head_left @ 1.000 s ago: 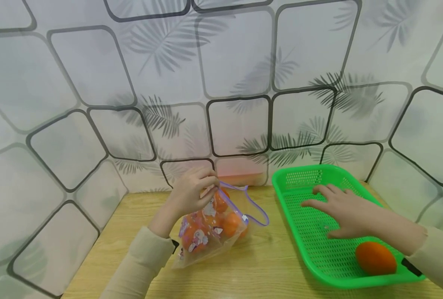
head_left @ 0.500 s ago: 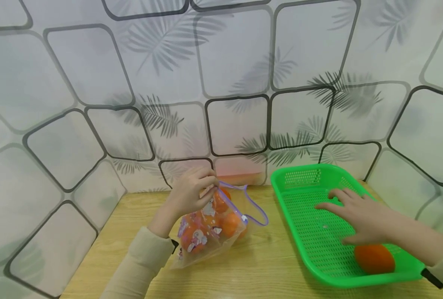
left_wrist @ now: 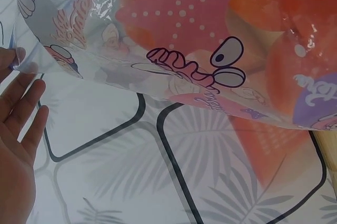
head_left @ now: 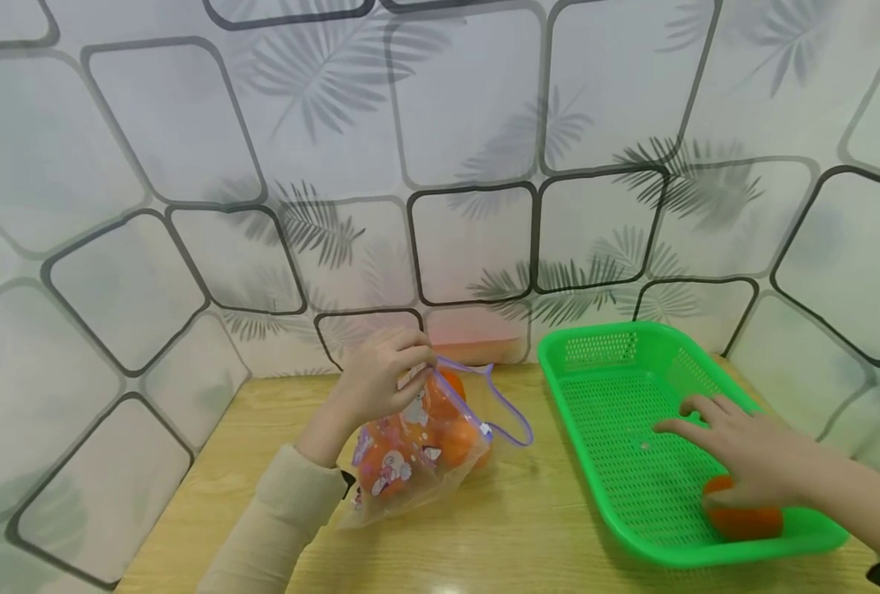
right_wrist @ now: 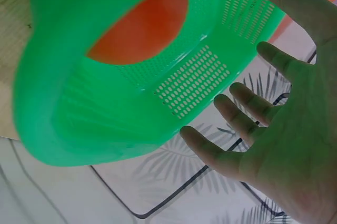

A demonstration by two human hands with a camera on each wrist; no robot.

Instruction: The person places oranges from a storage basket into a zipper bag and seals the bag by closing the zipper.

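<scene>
My left hand [head_left: 380, 375] pinches the top edge of a clear zip bag [head_left: 417, 487] with purple trim and cartoon prints. Inside the bag are several round orange fruits [head_left: 458, 441], and its mouth gapes toward the right. In the left wrist view, the thumb and a finger pinch the bag's corner while the other fingers [left_wrist: 32, 134] extend. My right hand [head_left: 759, 458] hovers over the green basket [head_left: 595, 487], fingers spread and holding nothing. Just below it, one orange fruit [head_left: 751, 521] lies at the basket's near right end, partly hidden by the thumb in the head view.
The basket's raised rim [head_left: 655, 554] surrounds the lone fruit. Both bag and basket stand on a light wooden table [head_left: 514, 536]. A patterned cloth or sheet [head_left: 477, 247] with leaves and rounded squares rises behind and at both sides.
My right hand has moved rightward and nearer me, from the basket's middle to above the orange fruit. The left hand and the bag have stayed nearly still.
</scene>
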